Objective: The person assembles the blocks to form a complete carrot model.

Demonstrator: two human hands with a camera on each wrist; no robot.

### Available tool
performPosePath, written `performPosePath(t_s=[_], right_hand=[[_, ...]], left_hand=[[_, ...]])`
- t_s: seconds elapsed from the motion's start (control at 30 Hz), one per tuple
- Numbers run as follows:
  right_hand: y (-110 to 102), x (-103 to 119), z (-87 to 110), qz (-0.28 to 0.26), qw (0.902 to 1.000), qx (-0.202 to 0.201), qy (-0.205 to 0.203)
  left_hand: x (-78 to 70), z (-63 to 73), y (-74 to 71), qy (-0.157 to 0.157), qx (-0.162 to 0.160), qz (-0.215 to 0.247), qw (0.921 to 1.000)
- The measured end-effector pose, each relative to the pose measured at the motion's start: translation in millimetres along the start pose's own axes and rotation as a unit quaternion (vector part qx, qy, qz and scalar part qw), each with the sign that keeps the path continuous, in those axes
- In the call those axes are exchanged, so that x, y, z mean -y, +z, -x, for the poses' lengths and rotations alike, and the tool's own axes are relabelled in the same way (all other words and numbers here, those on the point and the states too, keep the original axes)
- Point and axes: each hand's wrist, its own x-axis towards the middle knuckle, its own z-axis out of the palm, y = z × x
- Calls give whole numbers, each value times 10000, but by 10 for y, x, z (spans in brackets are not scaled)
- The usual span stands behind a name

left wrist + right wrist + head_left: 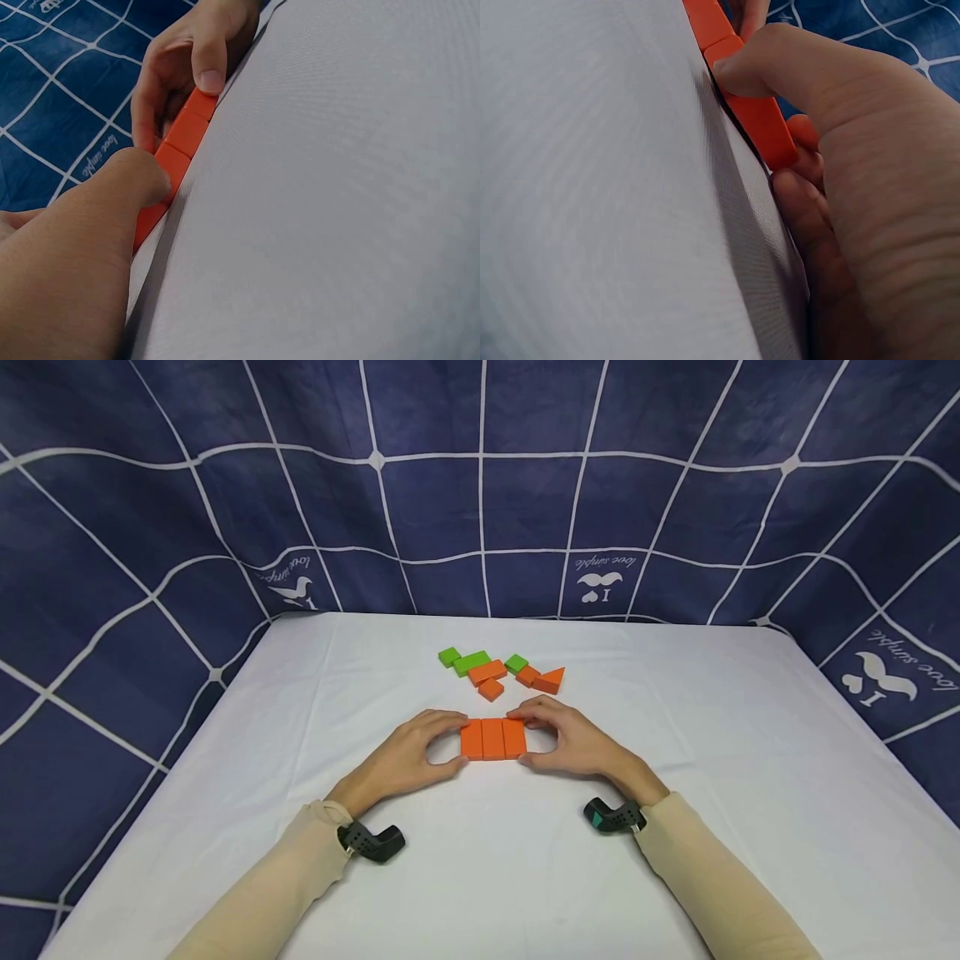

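Observation:
Three orange rectangular blocks (492,740) lie side by side in a tight row on the white cloth. At the row's left end my left hand (405,756) grips the left orange block (471,741), thumb at the near corner and fingers at the far one. My right hand (573,739) pinches the right orange block (515,740) the same way from the other end. In the right wrist view, the thumb (754,71) presses on the near side of the orange block (769,131). Thin seams between the orange blocks (187,131) show in the left wrist view.
Beyond the row lies a loose cluster: a green rectangular block (472,663), small green blocks (449,657), an orange rectangular block (487,673), small orange blocks (491,690) and an orange triangular block (550,681). A dark blue checked curtain (525,502) hangs behind the table (637,693).

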Motion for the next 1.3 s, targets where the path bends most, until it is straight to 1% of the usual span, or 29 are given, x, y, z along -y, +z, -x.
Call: performPosePath(t_s=[0.27,0.4,0.57,0.93,1.3], right_hand=[[0,4,-14,64,9999,-17,-79],[-2,13,-9,117,9998,-110,-130],[-2,7,-9,163,9996,-195,-79],[-16,25,-16,263,9996,-109,-34],[-9,17,-15,296,9995,-102,-21]], left_hand=[[-3,0,-13,-8,-1,3,10000],[-8,0,-19,-46,25,4,10000],[-3,0,-16,-90,70,-38,9999],[2,-4,-5,-52,56,-67,9999],[-6,-15,-1,-139,138,-65,9998]])
